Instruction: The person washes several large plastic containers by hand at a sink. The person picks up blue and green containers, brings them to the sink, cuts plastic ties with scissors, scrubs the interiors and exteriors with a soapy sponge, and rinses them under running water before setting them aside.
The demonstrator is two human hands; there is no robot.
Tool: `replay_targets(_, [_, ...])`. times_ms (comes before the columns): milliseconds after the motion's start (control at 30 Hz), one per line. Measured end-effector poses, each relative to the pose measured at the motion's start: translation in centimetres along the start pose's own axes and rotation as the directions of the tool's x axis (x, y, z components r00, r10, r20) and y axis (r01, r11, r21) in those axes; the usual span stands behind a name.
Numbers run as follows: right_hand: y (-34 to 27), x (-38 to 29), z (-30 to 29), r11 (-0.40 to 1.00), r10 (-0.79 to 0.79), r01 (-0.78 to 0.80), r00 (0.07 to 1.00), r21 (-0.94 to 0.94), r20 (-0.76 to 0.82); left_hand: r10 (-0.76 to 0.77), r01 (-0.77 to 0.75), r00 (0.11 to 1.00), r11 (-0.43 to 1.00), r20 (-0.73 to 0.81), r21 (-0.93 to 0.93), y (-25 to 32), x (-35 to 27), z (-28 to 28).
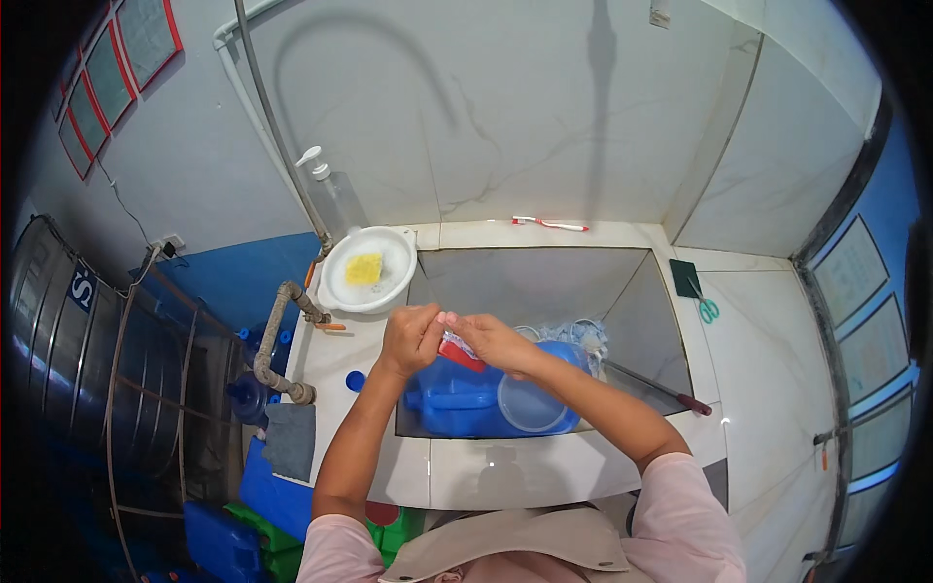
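Note:
In front of me, above a sunken sink basin [619, 280], my left hand [410, 339] and my right hand [499, 342] meet with fingertips together. Both pinch the upper end of a small red and white packet [461, 353], which is partly covered by the fingers. Below them in the sink lies a blue plastic water jug [455, 408] on its side. A round translucent container [536, 402] rests against the jug, partly behind my right forearm. Bluish-white netted material [585, 337] lies beyond, beside a metal rod with a dark red handle [692, 404].
At the left, a white basin [326, 288] holds suds and a yellow sponge [364, 268], near a pump bottle [337, 197]. A toothbrush [550, 224] lies on the back ledge. Scissors [707, 309] touch a dark green pad [684, 278]. A blue cap [355, 380], metal piping [270, 364] and grey cloth [290, 441] sit left.

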State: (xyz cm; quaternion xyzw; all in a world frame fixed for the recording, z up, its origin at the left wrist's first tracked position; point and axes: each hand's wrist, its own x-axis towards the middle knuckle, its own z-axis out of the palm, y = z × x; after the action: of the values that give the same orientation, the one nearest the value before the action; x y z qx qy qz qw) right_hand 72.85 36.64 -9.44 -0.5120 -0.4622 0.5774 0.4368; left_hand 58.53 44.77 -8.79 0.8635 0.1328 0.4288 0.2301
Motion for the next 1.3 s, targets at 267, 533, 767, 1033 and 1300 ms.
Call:
replay_targets(267, [1.4, 2.3, 3.0, 0.887, 0.228, -0.162, 0.968, 0.431, -0.104, -0.048, 0.062, 0.994, 0.989, 0.101, -0.137, -2.0, -1.8, -2.4])
replay_targets(533, [2.8, 5.7, 2.8, 0.847, 0.342, -0.211, 0.919, 0.487, -0.196, 0.197, -0.196, 0.977, 0.98, 0.084, -0.02, -3.6, -2.2, -3.2])
replay_targets(767, [6.4, 10.4, -8.1, 0.866, 0.115, -0.37, 0.802, -0.336, -0.586, -0.109, 0.13, 0.986, 0.977, 0.127, -0.171, -5.4, -6.1, -4.0])
replay_targets(1033, [3.3, 22.1, 0.4, 0.453, -0.546, 0.181, 0.83, -0.873, -0.111, -0.721, 0.462, 0.59, -0.067, 0.363, -0.884, -6.5, -10.4, -4.4])
replay_targets(1300, [5.1, 29.3, 7.5, 0.397, -0.206, -0.004, 0.974, -0.918, -0.093, -0.63, 0.353, 0.568, -0.395, 0.53, -0.848, -7.0, -10.3, -2.9])
